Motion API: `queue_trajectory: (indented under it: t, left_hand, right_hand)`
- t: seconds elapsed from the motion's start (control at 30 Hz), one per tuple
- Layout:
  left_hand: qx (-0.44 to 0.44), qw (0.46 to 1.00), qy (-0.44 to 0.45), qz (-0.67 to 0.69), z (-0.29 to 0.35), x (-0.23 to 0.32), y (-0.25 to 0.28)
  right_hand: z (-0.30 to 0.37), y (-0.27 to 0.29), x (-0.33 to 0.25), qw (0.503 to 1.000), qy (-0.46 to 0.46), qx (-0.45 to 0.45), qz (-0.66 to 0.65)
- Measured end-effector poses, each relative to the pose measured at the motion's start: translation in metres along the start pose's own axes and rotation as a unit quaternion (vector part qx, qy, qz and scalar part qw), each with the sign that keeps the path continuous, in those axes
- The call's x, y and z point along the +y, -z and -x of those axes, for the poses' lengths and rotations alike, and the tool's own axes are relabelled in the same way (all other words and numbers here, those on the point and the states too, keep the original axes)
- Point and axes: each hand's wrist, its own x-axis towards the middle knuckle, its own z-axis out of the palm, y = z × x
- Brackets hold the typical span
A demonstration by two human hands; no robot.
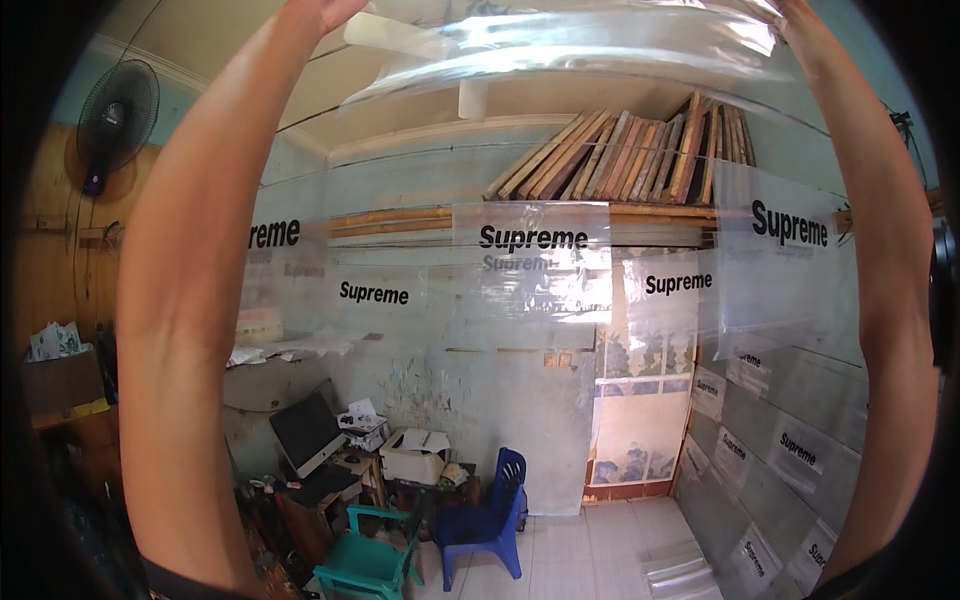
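Both my arms reach up to the top of the head view. A shiny clear plastic sheet [560, 50] stretches overhead between my hands, near a thin line strung across the room. At its left end my left hand [340, 10] is closed on the sheet's edge, its fingers largely cut off by the frame. My right hand [787, 8] grips the other end, also mostly out of frame. Ahead hang clear plastic sheets with dark lettering, among them a middle sheet [530, 290] and a right sheet [775, 280].
Wooden frames [630, 155] lean in a row on a high shelf [400, 225]. Below stand a computer monitor [312, 430], a printer [413, 460], a green chair [365, 560] and a blue chair [487, 525]. A fan [118, 110] hangs at left. More printed sheets [800, 450] line the right wall.
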Motion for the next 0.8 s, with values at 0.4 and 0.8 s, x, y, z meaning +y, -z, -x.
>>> queue_trajectory:
  t: [0.4,0.8]
  left_hand:
    - [0.016,0.971,0.217,-0.099,0.033,-0.018,0.011]
    - [0.036,0.921,0.174,-0.346,0.153,0.029,-0.043]
  right_hand:
    - [0.053,-0.004,0.032,0.973,-0.058,-0.071,0.211]
    - [0.136,0.026,0.062,0.964,0.002,0.003,0.266]
